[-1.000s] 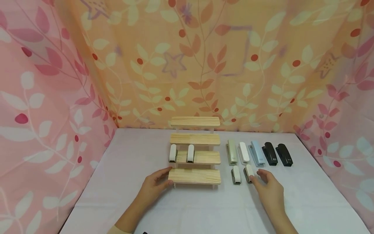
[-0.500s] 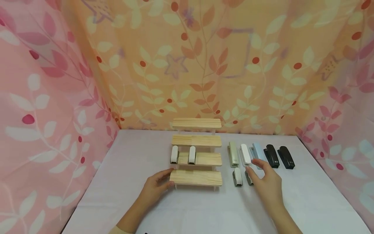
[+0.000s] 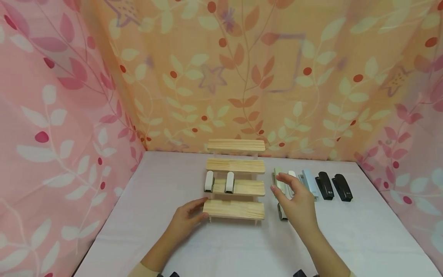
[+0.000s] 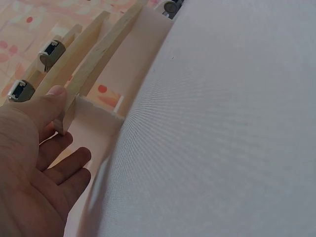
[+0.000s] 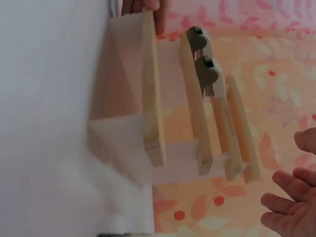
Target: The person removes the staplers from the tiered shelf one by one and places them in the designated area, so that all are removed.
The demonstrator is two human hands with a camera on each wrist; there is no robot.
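My left hand [image 3: 188, 220] grips the left end of the lowest plank of a four-step wooden display stand [image 3: 233, 209], thumb and fingers around its edge in the left wrist view. Two small white staplers [image 3: 209, 181] stand on the second plank from the bottom, at its left and middle. Right of the stand, my right hand [image 3: 299, 206] hovers with thumb and fingers apart, nothing between them in the right wrist view. It partly covers a small stapler [image 3: 282, 212], a green stapler [image 3: 275, 173] and a white stapler [image 3: 292, 173]. Another small stapler is hidden behind it.
Farther right along the row lie a light blue stapler [image 3: 309, 184] and two black staplers [image 3: 324, 186]. White cloth covers the table [image 3: 166, 177]. Floral curtains [image 3: 187, 77] enclose the back and both sides.
My right hand has come away from the right-hand small stapler and moved left and up, fingers spread, over the other staplers. My left hand has kept its hold on the stand.
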